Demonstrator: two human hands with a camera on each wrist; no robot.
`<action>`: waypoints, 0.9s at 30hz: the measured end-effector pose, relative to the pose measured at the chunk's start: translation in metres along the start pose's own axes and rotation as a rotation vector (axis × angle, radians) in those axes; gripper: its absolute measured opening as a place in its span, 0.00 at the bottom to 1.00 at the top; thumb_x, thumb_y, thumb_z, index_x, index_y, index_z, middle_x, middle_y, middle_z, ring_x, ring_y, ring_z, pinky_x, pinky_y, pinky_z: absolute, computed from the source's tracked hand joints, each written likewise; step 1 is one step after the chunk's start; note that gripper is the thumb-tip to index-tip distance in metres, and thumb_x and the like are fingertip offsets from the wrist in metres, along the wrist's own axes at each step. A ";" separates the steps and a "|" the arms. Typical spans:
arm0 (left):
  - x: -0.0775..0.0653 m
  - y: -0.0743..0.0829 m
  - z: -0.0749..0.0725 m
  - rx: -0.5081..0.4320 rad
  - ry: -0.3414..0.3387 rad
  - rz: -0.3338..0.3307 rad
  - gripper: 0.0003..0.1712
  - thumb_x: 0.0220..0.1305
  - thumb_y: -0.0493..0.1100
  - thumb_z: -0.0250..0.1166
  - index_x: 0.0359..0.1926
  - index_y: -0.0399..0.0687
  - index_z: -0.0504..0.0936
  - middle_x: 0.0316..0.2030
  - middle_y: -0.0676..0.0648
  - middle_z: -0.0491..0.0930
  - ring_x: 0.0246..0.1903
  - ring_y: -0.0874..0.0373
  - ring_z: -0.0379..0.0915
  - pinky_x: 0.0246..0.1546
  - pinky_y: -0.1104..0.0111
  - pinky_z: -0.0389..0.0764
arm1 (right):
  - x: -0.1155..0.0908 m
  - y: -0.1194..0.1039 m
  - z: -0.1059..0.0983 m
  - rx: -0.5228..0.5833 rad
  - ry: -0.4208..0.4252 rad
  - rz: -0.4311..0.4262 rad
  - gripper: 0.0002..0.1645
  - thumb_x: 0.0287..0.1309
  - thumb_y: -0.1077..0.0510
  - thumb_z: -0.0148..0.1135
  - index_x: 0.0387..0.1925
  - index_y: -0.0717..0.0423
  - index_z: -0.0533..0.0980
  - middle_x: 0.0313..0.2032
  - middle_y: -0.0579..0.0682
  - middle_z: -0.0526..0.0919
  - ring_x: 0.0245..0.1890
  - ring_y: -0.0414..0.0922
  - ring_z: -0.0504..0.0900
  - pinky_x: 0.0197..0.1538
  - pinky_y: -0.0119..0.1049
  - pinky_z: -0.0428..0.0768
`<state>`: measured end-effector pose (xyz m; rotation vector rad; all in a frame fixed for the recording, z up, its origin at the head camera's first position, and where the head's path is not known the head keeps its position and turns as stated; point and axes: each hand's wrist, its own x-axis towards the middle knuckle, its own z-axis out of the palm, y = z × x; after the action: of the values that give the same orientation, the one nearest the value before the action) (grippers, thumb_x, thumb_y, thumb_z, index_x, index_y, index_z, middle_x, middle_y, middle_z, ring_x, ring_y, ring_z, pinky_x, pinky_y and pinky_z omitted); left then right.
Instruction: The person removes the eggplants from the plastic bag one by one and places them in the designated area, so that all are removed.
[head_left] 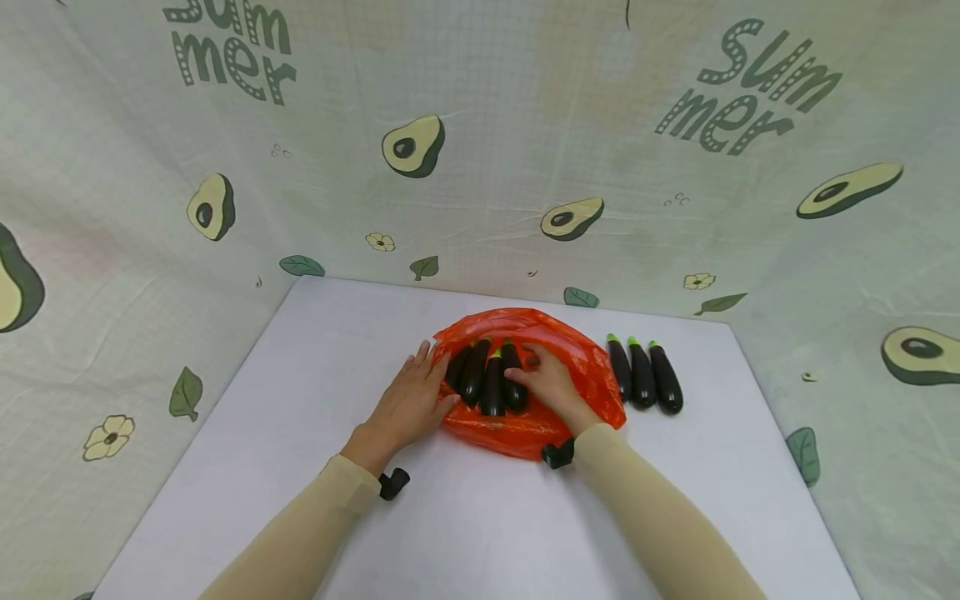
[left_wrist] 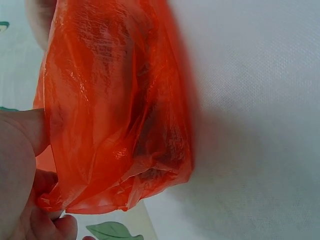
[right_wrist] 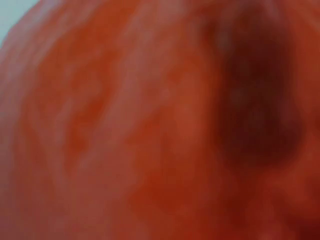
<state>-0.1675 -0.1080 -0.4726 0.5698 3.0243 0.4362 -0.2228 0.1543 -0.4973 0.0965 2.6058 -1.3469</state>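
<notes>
A red plastic bag (head_left: 495, 433) lies on the table with its mouth spread wide. Inside it, several dark eggplants (head_left: 473, 375) with green stem ends lie side by side. My left hand (head_left: 408, 400) holds the bag's left edge; in the left wrist view its thumb goes behind the red film (left_wrist: 95, 110) and its fingers (left_wrist: 47, 225) bend at the lower corner. Within the mouth, my right hand (head_left: 551, 383) grips the rightmost eggplant (head_left: 513, 392) there, thumb across it. Red film fills the blurred right wrist view, a dark eggplant shape (right_wrist: 257, 100) showing through.
Three more eggplants (head_left: 642, 379) lie in a row just right of the bag, stem ends toward the back. The white table (head_left: 337, 333) is bordered by a patterned cloth (head_left: 480, 183) at the back and both sides.
</notes>
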 end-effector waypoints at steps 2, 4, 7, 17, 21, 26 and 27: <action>0.000 0.000 0.000 -0.006 -0.005 -0.002 0.47 0.75 0.58 0.64 0.82 0.40 0.58 0.81 0.35 0.57 0.84 0.41 0.39 0.83 0.48 0.50 | 0.002 -0.001 0.002 -0.017 0.002 -0.005 0.45 0.66 0.47 0.73 0.77 0.56 0.65 0.69 0.64 0.76 0.69 0.62 0.76 0.71 0.59 0.77; 0.001 0.000 -0.001 -0.008 -0.010 -0.007 0.47 0.75 0.58 0.64 0.82 0.40 0.58 0.81 0.36 0.56 0.84 0.42 0.39 0.83 0.49 0.49 | 0.003 -0.001 0.004 -0.032 -0.001 -0.014 0.45 0.66 0.47 0.73 0.77 0.56 0.65 0.67 0.64 0.77 0.66 0.61 0.78 0.69 0.58 0.78; 0.001 0.000 0.000 -0.008 -0.011 -0.010 0.47 0.75 0.58 0.64 0.82 0.40 0.57 0.82 0.36 0.56 0.84 0.42 0.39 0.83 0.49 0.49 | 0.005 -0.003 0.006 -0.032 -0.017 -0.029 0.46 0.65 0.48 0.74 0.77 0.56 0.64 0.65 0.64 0.80 0.62 0.61 0.81 0.66 0.58 0.81; -0.002 -0.001 0.000 -0.020 0.001 0.003 0.46 0.75 0.57 0.65 0.82 0.38 0.59 0.81 0.34 0.57 0.84 0.40 0.40 0.83 0.48 0.50 | 0.005 -0.006 0.006 -0.024 -0.028 0.027 0.45 0.64 0.56 0.71 0.77 0.60 0.63 0.66 0.66 0.78 0.62 0.62 0.81 0.68 0.58 0.79; -0.003 -0.001 -0.001 -0.023 0.010 0.008 0.46 0.75 0.57 0.64 0.81 0.38 0.59 0.81 0.34 0.57 0.84 0.40 0.41 0.83 0.48 0.50 | 0.001 -0.007 0.001 -0.007 -0.028 0.052 0.43 0.65 0.58 0.69 0.77 0.60 0.62 0.68 0.66 0.77 0.62 0.61 0.81 0.67 0.59 0.80; -0.005 -0.001 -0.002 -0.038 0.009 0.010 0.45 0.76 0.56 0.64 0.82 0.37 0.59 0.81 0.33 0.57 0.84 0.40 0.40 0.83 0.48 0.49 | -0.005 -0.009 -0.006 0.024 -0.026 0.048 0.43 0.66 0.62 0.67 0.78 0.59 0.61 0.68 0.66 0.77 0.62 0.61 0.81 0.64 0.59 0.82; -0.005 -0.001 -0.003 -0.040 0.010 0.010 0.45 0.76 0.56 0.64 0.81 0.37 0.59 0.81 0.33 0.57 0.84 0.40 0.40 0.83 0.48 0.49 | -0.006 -0.009 -0.007 0.040 -0.030 0.049 0.43 0.66 0.62 0.68 0.78 0.59 0.61 0.68 0.66 0.77 0.63 0.61 0.81 0.64 0.59 0.81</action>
<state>-0.1630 -0.1112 -0.4705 0.5828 3.0157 0.5004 -0.2198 0.1553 -0.4851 0.1438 2.5355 -1.3730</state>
